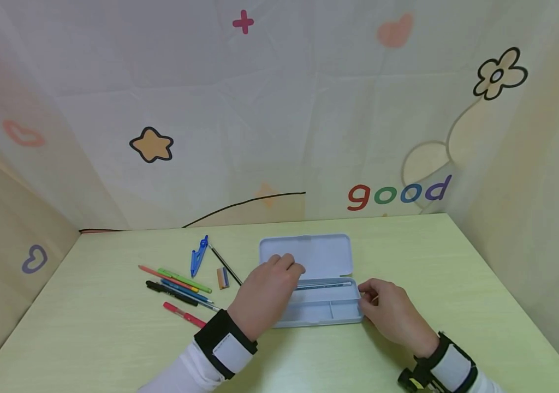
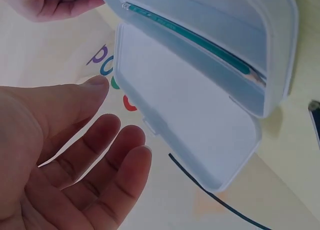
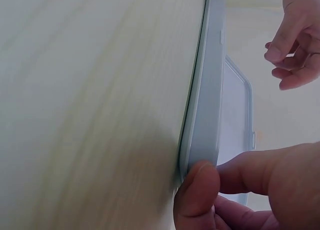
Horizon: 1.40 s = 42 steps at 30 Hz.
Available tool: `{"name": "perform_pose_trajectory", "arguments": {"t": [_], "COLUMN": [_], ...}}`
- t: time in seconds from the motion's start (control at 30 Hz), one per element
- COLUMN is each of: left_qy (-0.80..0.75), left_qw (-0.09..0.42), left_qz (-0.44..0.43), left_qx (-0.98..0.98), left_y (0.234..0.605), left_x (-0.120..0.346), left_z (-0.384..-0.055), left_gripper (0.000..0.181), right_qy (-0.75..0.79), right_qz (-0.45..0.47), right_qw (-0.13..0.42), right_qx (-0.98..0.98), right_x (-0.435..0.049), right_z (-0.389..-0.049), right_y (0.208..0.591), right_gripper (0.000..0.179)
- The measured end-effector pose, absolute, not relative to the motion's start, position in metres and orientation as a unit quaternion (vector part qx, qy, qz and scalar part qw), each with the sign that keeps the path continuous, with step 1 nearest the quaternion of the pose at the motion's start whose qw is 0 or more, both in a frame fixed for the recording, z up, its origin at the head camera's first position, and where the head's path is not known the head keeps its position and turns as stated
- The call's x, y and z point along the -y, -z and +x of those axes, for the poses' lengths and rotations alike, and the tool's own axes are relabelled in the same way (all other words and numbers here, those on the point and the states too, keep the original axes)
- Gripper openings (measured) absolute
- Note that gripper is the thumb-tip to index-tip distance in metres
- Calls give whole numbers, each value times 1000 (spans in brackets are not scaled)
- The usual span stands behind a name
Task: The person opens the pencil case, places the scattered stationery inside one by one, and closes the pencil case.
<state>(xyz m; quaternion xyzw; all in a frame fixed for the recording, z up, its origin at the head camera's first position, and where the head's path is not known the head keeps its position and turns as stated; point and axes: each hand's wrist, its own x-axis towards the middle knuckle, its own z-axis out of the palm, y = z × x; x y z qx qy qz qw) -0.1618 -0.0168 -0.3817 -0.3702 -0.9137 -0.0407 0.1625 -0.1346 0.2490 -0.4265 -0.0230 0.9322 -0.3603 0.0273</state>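
Observation:
A pale blue pencil case [image 1: 326, 254] lies open on the table, its lid tipped back toward the wall. Inside its long compartment rests a teal pencil [image 2: 200, 43]; two smaller compartments lie along the front. My left hand [image 1: 267, 297] is raised over the left part of the case, and its loosely bent fingers hold nothing in the left wrist view. At the case's right end, my right hand [image 1: 394, 314] grips the edge between thumb and fingers [image 3: 200, 187]. From the head, my left hand hides part of the case's left side.
Left of the case lie a blue drawing compass [image 1: 200, 256], a dark pencil [image 1: 225, 265] and a small orange, white and blue block [image 1: 222, 278]. Several pens and pencils are grouped farther left, among them a black pen [image 1: 171, 292] and a red pen [image 1: 183, 315]. A printed curtain [image 1: 260, 109] hangs behind the table.

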Motion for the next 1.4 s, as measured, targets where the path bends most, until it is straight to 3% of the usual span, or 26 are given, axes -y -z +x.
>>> {"name": "perform_pose_trajectory", "arguments": {"t": [0.8, 1.4], "left_qy": [119, 108], "left_qw": [144, 107], "left_qz": [-311, -273], "left_qx": [932, 950], "left_y": [364, 380], "left_x": [91, 151], "left_z": [-147, -147], "left_gripper": [32, 29], "right_qy": [357, 363], "right_qz": [-17, -23], "right_qw": [36, 32], "right_qx": [-933, -931], "right_x": [-249, -251], "right_z": [-135, -135], "right_y": [427, 428], "right_gripper": [23, 22]}}
